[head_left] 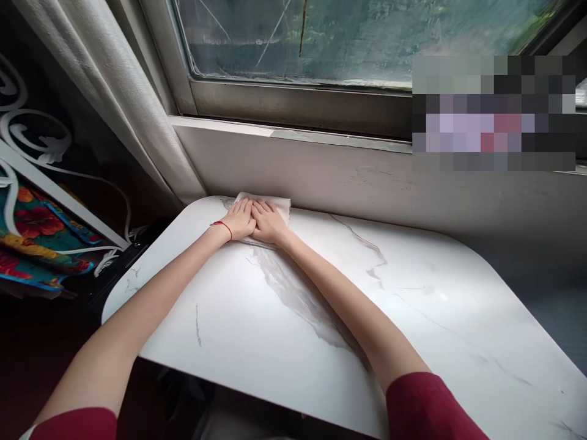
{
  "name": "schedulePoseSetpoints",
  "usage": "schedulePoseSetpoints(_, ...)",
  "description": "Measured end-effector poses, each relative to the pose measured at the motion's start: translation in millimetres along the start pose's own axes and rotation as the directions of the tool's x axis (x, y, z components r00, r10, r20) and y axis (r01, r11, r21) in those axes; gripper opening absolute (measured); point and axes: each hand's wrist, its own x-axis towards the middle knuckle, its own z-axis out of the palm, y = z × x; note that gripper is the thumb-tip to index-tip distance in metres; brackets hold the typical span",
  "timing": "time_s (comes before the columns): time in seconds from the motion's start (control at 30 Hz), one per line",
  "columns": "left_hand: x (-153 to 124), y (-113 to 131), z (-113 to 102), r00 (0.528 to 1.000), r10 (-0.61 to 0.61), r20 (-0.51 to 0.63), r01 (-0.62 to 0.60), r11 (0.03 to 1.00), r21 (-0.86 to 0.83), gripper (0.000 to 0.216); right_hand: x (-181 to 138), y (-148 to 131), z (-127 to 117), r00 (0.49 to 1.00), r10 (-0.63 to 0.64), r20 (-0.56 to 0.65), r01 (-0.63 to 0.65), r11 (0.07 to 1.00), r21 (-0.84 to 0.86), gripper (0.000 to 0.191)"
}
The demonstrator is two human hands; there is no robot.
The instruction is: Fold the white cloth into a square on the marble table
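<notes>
A pale cloth (283, 208) lies flat near the far edge of a white marble-patterned table (220, 299). My left hand (240, 219) rests palm down on the cloth, fingers stretched out, with a red string round the wrist. Beside it, my right hand (268, 221) also presses flat on the cloth. The two hands touch at the thumbs. Their palms and the middle of the cloth are hidden underneath.
Behind the table rises a wall with a window sill (321, 135) and a window (339, 43). A light curtain (114, 91) hangs at the left, near a white scrolled metal frame (68, 195) and flowered fabric (39, 223). A pixelated patch covers the upper right.
</notes>
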Motion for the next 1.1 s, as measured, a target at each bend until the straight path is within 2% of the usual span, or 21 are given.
schedulePoseSetpoints(0.1, 23, 8, 7, 0.998, -0.037, -0.048, 0.036, 0.999, -0.018, 0.07, 9, 27, -3, 0.999, -0.03, 0.01, 0.03, 0.999, 0.044, 0.064)
schedulePoseSetpoints(0.23, 31, 13, 12, 0.992, -0.039, -0.118, 0.036, 0.999, -0.031, 0.068, 14, 44, -3, 0.997, -0.08, -0.016, 0.081, 0.989, 0.125, 0.057)
schedulePoseSetpoints(0.43, 27, 8, 17, 0.967, -0.005, -0.254, -0.01, 0.998, -0.058, 0.064, 12, 39, -7, 0.997, -0.069, -0.031, 0.072, 0.99, 0.118, 0.055)
schedulePoseSetpoints(0.6, 18, 11, 13, 0.974, -0.008, -0.226, -0.008, 0.998, -0.07, 0.069, 5, 26, -15, 1.0, -0.026, 0.011, 0.026, 1.0, 0.006, 0.057)
schedulePoseSetpoints(0.77, -7, 19, 7, 0.984, 0.029, -0.175, -0.038, 0.998, -0.052, 0.07, -14, 11, -16, 0.998, -0.056, 0.03, 0.058, 0.994, -0.097, 0.062)
schedulePoseSetpoints(0.9, -38, 32, 5, 0.988, 0.084, -0.132, -0.087, 0.996, -0.022, 0.073, -41, -6, -16, 0.996, -0.089, 0.004, 0.089, 0.989, -0.117, 0.064)
schedulePoseSetpoints(1.03, -88, 51, 1, 0.987, 0.112, -0.114, -0.11, 0.994, 0.026, 0.076, -83, -32, -20, 0.992, -0.123, 0.001, 0.123, 0.987, -0.102, 0.071)
schedulePoseSetpoints(1.1, -121, 58, -2, 0.98, 0.131, -0.149, -0.127, 0.991, 0.038, 0.073, -109, -50, -24, 0.989, -0.145, -0.016, 0.144, 0.987, -0.076, 0.075)
